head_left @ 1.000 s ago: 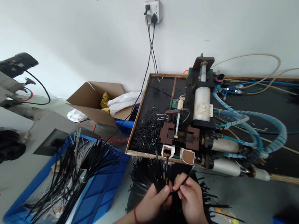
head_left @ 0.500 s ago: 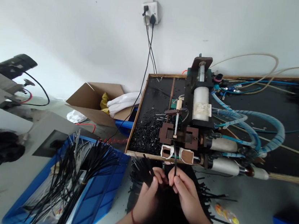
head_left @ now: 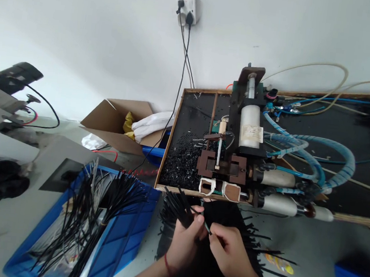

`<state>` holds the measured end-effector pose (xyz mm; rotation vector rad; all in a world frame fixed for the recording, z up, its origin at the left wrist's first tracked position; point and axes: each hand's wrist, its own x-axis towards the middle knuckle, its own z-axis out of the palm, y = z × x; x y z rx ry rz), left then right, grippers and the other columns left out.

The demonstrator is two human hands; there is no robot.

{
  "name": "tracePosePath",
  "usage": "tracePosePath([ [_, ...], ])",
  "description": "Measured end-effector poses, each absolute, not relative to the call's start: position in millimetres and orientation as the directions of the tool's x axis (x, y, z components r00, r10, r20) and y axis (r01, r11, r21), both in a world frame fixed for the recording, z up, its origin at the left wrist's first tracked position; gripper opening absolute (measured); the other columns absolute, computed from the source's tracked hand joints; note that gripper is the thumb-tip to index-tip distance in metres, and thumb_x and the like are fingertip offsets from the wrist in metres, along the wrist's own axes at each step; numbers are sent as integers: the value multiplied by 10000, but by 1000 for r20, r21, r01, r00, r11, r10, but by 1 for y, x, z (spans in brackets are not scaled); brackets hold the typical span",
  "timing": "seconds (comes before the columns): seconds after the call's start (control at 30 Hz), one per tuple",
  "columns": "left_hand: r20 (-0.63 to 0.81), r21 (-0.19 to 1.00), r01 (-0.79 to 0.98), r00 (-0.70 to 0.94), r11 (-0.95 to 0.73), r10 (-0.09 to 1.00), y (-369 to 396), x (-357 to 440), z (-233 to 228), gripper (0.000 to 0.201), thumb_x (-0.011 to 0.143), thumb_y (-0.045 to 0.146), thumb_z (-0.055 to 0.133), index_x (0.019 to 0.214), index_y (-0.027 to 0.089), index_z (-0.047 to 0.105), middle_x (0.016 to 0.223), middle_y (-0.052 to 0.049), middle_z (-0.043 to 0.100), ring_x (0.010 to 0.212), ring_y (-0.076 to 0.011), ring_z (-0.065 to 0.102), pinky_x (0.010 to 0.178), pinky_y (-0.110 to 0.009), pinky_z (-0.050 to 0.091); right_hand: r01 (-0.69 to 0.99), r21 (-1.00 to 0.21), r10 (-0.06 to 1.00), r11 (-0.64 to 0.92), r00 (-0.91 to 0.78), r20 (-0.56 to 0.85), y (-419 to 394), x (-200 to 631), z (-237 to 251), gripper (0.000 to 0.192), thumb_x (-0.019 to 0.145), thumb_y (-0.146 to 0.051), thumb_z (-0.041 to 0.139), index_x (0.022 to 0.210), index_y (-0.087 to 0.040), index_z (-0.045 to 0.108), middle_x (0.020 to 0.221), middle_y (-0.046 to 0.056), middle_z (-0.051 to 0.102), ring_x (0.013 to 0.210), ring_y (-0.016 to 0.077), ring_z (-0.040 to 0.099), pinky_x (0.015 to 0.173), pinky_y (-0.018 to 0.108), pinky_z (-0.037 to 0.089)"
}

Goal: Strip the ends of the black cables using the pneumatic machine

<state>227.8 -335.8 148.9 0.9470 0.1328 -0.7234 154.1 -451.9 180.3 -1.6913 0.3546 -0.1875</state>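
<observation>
My left hand [head_left: 184, 244] is closed around a bundle of black cables [head_left: 176, 206], whose loose ends fan out up and to the left. My right hand [head_left: 230, 253] is pinched on a single cable [head_left: 207, 227]. A pale, greenish length of that cable shows between the two hands. Both hands are just in front of the bench edge, below the jaws [head_left: 222, 168] of a pneumatic cable-stripping machine [head_left: 250, 124]. No cable lies in the jaws. The fingertips of my right hand partly hide the cable's end.
Small black offcuts [head_left: 181, 167] are heaped on the bench left of the machine. Blue hoses [head_left: 340, 160] loop at its right. A blue crate [head_left: 120, 247] with cable bundles stands at lower left, a cardboard box [head_left: 106, 122] behind it. More black cables [head_left: 256, 244] lie by my right forearm.
The cable in my right hand has come away from the machine's jaws, down toward my left hand. A pale section now shows on it. My right hand has moved slightly down and right.
</observation>
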Motion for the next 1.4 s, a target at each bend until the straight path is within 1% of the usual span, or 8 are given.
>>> tracePosePath([
  [0.1, -418, 690, 624, 756, 365, -503, -335, 228, 150, 392, 793, 390, 960, 996, 187, 694, 585, 99, 463, 501, -74, 394, 515, -228, 315, -97, -992, -308, -84, 949, -66, -451, 154, 184, 338, 856, -163, 558, 559, -222, 408, 524, -56, 364, 501, 128, 338, 519, 301, 220],
  [0.17, -407, 686, 625, 754, 372, -516, -335, 229, 150, 416, 812, 435, 939, 1054, 193, 703, 560, 117, 407, 483, -70, 323, 504, -225, 295, -65, -997, -301, -34, 952, -51, -452, 152, 184, 351, 862, -170, 558, 543, -222, 421, 511, -50, 384, 495, 132, 359, 528, 306, 233],
  [0.33, -341, 681, 615, 747, 398, -571, -336, 230, 151, 455, 980, 594, 706, 1209, 201, 702, 570, 133, 268, 485, -85, 112, 458, -225, 210, 32, -986, -338, 166, 941, -26, -454, 145, 175, 381, 903, -311, 576, 535, -230, 520, 500, -8, 491, 508, 172, 432, 580, 336, 296],
  [0.5, -275, 684, 613, 719, 396, -638, -333, 230, 150, 438, 999, 629, 644, 1043, 200, 723, 560, 114, 296, 459, -84, 143, 463, -231, 215, 71, -891, -390, 448, 912, -123, -447, 159, 166, 402, 1006, -478, 514, 677, -249, 536, 564, -21, 447, 559, 189, 390, 585, 325, 338],
  [0.67, -250, 689, 611, 704, 389, -665, -329, 229, 152, 423, 1024, 599, 622, 940, 195, 713, 550, 109, 283, 464, -89, 164, 495, -247, 248, 98, -772, -358, 627, 918, -174, -445, 168, 167, 355, 979, -475, 554, 703, -252, 528, 537, -45, 391, 532, 177, 318, 588, 329, 325],
  [0.87, -225, 690, 609, 695, 391, -683, -324, 229, 160, 453, 1029, 598, 608, 868, 191, 723, 550, 99, 256, 485, -103, 178, 524, -268, 267, 56, -666, -267, 744, 938, -219, -451, 170, 172, 346, 941, -500, 607, 708, -264, 510, 506, -48, 347, 545, 195, 310, 618, 347, 345],
  [1.13, -207, 700, 600, 690, 387, -694, -318, 229, 169, 461, 1049, 565, 587, 831, 179, 713, 556, 85, 288, 512, -117, 211, 553, -284, 280, 46, -387, -134, 921, 970, -204, -452, 178, 172, 268, 884, -409, 749, 706, -239, 641, 492, -43, 357, 573, 199, 294, 653, 337, 317],
  [1.4, -181, 707, 592, 679, 386, -711, -315, 232, 171, 464, 1055, 566, 575, 817, 187, 697, 565, 82, 293, 526, -122, 225, 555, -276, 275, 48, -278, -95, 959, 982, -161, -452, 180, 172, 230, 909, -326, 721, 711, -213, 700, 478, -41, 373, 555, 184, 266, 644, 328, 295],
])
